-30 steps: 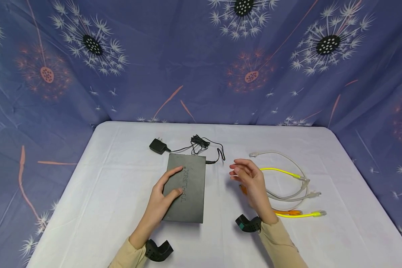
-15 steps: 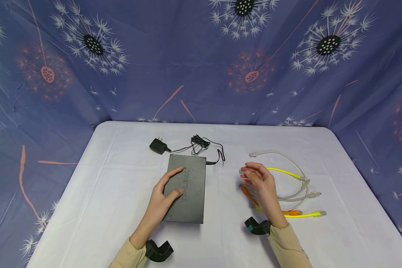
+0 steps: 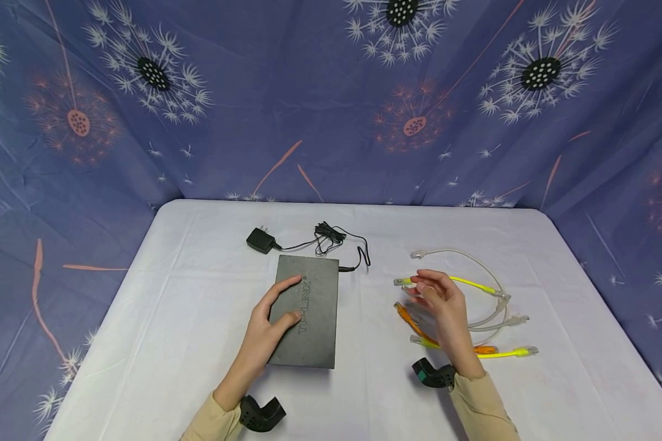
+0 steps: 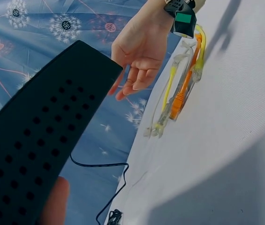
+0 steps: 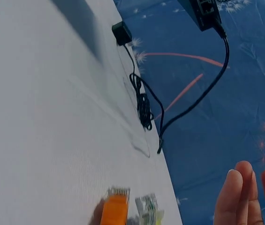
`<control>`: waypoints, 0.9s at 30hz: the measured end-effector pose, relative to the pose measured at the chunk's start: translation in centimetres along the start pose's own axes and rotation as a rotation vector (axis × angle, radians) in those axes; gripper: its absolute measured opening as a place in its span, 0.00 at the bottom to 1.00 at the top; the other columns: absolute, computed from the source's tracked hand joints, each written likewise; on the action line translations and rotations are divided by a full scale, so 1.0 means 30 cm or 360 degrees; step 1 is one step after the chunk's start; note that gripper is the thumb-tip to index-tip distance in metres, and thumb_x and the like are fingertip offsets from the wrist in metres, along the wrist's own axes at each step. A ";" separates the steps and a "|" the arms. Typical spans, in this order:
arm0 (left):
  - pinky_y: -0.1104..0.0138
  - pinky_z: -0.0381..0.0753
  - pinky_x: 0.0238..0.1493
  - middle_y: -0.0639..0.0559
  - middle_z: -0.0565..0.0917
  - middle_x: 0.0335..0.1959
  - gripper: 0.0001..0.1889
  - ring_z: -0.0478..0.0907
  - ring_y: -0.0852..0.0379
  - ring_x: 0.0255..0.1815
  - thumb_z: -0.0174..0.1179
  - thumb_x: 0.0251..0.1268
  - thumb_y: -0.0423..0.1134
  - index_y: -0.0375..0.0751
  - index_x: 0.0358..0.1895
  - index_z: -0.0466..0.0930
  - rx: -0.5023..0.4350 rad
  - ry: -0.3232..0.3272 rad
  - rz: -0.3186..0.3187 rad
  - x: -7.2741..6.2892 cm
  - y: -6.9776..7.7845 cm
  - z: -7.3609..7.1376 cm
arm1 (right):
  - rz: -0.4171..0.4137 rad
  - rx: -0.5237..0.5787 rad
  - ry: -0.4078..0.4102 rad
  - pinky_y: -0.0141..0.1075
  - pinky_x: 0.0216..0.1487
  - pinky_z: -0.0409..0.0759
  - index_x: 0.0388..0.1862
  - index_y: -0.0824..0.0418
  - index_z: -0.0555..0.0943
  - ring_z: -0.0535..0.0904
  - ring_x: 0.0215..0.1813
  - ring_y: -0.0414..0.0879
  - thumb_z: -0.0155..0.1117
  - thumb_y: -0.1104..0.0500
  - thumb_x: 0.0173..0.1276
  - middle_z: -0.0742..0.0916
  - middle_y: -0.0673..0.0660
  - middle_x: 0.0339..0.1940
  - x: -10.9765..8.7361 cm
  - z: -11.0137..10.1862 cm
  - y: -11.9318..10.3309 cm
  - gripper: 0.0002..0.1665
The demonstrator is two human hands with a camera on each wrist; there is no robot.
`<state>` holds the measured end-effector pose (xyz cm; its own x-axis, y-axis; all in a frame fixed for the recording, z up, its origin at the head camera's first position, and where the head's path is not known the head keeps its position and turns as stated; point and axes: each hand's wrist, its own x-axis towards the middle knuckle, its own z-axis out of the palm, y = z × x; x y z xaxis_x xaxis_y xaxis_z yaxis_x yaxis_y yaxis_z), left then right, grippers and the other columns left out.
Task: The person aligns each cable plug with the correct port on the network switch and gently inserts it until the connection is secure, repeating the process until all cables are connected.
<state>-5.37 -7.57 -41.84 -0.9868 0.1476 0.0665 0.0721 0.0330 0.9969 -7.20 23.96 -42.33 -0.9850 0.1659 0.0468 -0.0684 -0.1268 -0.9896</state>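
My left hand (image 3: 256, 337) holds a dark grey TP-LINK network switch (image 3: 321, 324), with thumb and index finger on its top; the other fingers are hidden beneath. The left wrist view shows the switch's side wall with rows of vent holes (image 4: 43, 129), held above the table. A black power lead (image 3: 346, 268) is plugged into its right side. My right hand (image 3: 447, 312) hovers over the network cables with fingers loosely bent and nothing visible between them. Near it lie a yellow cable (image 3: 477, 283), an orange cable (image 3: 405, 315) and grey cables (image 3: 501, 312).
A black power adapter (image 3: 261, 241) lies behind the switch, its cord tied in a bundle (image 3: 329, 231). Another yellow cable (image 3: 507, 354) lies nearer the front. The white-covered table (image 3: 160, 318) ends at a patterned blue curtain (image 3: 331, 110).
My right hand has moved to the right, away from the switch and over the cables, uncovering the yellow and orange cable ends. The left hand and switch have hardly moved.
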 end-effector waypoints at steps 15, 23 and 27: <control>0.49 0.52 0.64 0.59 0.68 0.67 0.31 0.57 0.55 0.70 0.57 0.59 0.28 0.60 0.65 0.71 -0.0022 -0.0015 0.0004 -0.001 -0.010 -0.003 | -0.0008 -0.0238 0.0135 0.30 0.45 0.78 0.53 0.76 0.73 0.82 0.42 0.46 0.57 0.68 0.69 0.85 0.55 0.40 0.010 -0.059 0.012 0.16; 0.48 0.51 0.65 0.59 0.67 0.67 0.31 0.56 0.55 0.70 0.57 0.59 0.28 0.61 0.65 0.71 -0.0007 -0.0017 -0.0005 0.000 -0.012 -0.003 | 0.0059 -0.0432 0.0124 0.25 0.46 0.75 0.55 0.76 0.73 0.79 0.44 0.39 0.57 0.67 0.70 0.84 0.59 0.42 0.014 -0.091 0.034 0.18; 0.48 0.51 0.65 0.59 0.67 0.67 0.31 0.56 0.55 0.70 0.57 0.58 0.29 0.61 0.65 0.71 -0.0003 -0.0015 -0.0009 0.000 -0.013 -0.002 | 0.0110 -0.0584 0.0140 0.24 0.45 0.74 0.55 0.75 0.73 0.79 0.43 0.37 0.57 0.67 0.69 0.83 0.62 0.44 0.020 -0.104 0.048 0.18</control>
<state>-5.40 -7.65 -42.24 -0.9858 0.1567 0.0603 0.0661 0.0323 0.9973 -7.40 26.93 -44.15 -0.9669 0.2544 -0.0180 0.0747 0.2150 -0.9737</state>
